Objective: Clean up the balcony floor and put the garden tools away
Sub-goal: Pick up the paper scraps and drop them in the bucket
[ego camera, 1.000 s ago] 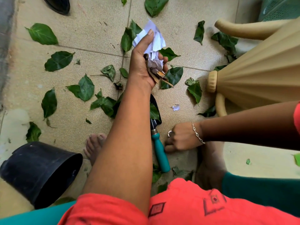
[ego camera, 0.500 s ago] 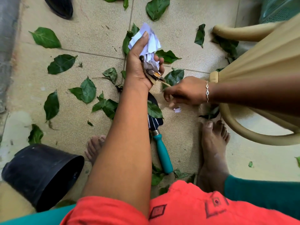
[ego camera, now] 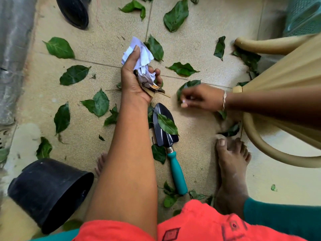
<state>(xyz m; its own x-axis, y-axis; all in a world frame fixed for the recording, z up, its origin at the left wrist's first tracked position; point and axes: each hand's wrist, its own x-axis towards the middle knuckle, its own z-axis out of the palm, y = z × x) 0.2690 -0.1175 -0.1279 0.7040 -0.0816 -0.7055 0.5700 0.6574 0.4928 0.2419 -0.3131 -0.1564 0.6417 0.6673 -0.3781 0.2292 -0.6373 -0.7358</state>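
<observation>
My left hand (ego camera: 133,84) grips a wad of crumpled white paper (ego camera: 143,57) together with dry brown leaf bits, held above the tiled floor. To its right, my right hand (ego camera: 203,99) pinches a small white paper scrap at its fingertips, just over a green leaf (ego camera: 188,84). A garden trowel (ego camera: 177,171) with a teal handle and black blade lies on the floor below both hands, one leaf resting on the blade. Several green leaves (ego camera: 100,104) lie scattered over the tiles.
A black plastic pot (ego camera: 46,190) lies tipped on its side at lower left. Another black pot (ego camera: 74,13) sits at the top. A beige plastic chair (ego camera: 281,73) stands at right, a green basket (ego camera: 304,16) behind it. My bare feet flank the trowel.
My right hand moved up from beside the trowel handle to the floor near the blade tip. It lifted the white paper scrap that lay there. My left hand kept its hold on the wad.
</observation>
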